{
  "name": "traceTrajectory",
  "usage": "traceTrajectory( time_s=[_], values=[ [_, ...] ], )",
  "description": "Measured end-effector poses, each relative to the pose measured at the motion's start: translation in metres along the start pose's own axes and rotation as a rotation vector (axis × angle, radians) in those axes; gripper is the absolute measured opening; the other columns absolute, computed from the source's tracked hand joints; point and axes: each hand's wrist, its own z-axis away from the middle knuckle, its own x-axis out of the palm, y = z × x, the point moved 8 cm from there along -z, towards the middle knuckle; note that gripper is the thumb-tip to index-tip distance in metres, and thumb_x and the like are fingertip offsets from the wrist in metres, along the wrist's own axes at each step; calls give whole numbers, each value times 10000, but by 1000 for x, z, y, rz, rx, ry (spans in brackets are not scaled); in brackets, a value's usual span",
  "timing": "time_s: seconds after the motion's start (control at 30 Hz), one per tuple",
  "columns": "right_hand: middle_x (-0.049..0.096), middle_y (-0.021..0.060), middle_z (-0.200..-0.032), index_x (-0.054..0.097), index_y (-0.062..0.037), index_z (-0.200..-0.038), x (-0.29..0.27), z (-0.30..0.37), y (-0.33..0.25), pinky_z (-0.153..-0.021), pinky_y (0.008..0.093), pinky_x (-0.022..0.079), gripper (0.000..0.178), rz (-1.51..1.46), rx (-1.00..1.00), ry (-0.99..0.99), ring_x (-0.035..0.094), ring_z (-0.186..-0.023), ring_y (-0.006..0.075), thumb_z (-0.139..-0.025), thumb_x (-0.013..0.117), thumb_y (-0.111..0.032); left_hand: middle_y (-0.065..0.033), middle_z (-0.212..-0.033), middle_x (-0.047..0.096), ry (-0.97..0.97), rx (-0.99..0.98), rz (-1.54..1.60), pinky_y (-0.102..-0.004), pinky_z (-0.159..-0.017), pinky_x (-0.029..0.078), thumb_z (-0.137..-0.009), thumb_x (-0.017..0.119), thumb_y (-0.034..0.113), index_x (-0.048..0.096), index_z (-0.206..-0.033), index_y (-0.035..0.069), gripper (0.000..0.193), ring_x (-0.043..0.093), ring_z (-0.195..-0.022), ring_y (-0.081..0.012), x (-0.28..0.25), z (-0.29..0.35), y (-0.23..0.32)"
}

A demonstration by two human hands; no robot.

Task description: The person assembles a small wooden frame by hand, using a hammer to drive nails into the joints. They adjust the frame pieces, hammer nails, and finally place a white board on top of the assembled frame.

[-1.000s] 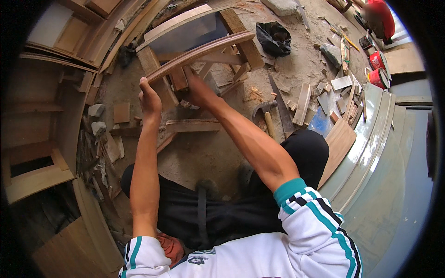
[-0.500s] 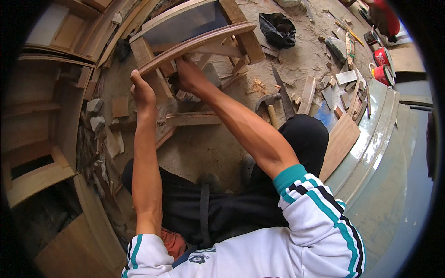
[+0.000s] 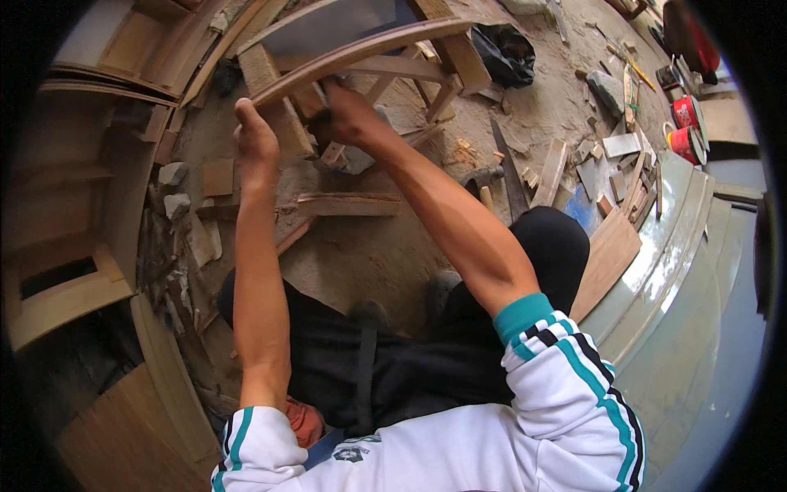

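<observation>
A long curved brown wooden strip (image 3: 369, 47) lies across a wooden frame (image 3: 447, 45) on the sandy floor ahead of me. My left hand (image 3: 256, 138) is closed in a fist at the strip's lower left end and grips it there. A little further along, my right hand (image 3: 348, 115) has its fingers curled against the strip's underside. What lies under the right palm is hidden. Both arms reach out from white sleeves with teal stripes.
A hammer (image 3: 484, 176) and a dark saw blade (image 3: 508, 164) lie among wood offcuts to the right. A black bag (image 3: 504, 53) sits at the back and red cans (image 3: 684, 123) at far right. Curved wooden frames (image 3: 74, 279) stand at left, stones (image 3: 174, 176) beside them.
Both hands stay on the curved strip. The strip and hands now sit higher in the view, and the right hand has shifted slightly along the strip.
</observation>
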Motion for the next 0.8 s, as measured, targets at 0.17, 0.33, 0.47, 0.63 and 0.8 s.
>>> traceTrajectory(
  time_s=[0.17,0.33,0.47,0.63,0.8],
  values=[
    [629,220,-1154,557,-7,-1216,-15,45,-16,-917,433,512,576,146,-304,114,616,-1075,368,-747,809,-226,-263,-1041,633,70,108,-42,-418,-911,447,-899,188,829,595,-1129,-150,1085,588,-994,-297,-1,2,3],
    [659,173,-1075,628,-18,-1092,-68,73,-16,-872,446,520,488,-80,-99,203,641,-1007,378,-777,811,-342,-212,-757,630,-35,218,-20,-457,-771,472,-894,186,834,630,-852,-93,1028,639,-831,-347,21,5,-19],
    [661,105,-1055,597,8,-1121,-109,87,-32,-792,341,521,475,97,-93,9,631,-956,177,-817,818,-283,-246,-871,652,-140,232,-15,-469,-799,478,-896,233,822,639,-1007,-37,956,643,-896,-411,43,18,-21],
    [641,52,-1030,591,-1,-1130,-146,108,-23,-801,311,502,473,-124,323,64,605,-945,160,-864,777,-345,-255,-993,657,-226,206,86,-446,-877,468,-894,313,812,605,-1189,-43,950,625,-1006,-389,47,27,-12],
    [647,66,-1008,597,-2,-1137,-122,107,-14,-815,316,483,495,-257,506,112,598,-926,176,-889,748,-404,-273,-1128,660,-271,203,99,-459,-955,452,-860,375,810,589,-1286,28,916,602,-1132,-446,44,29,-15]
  ],
)
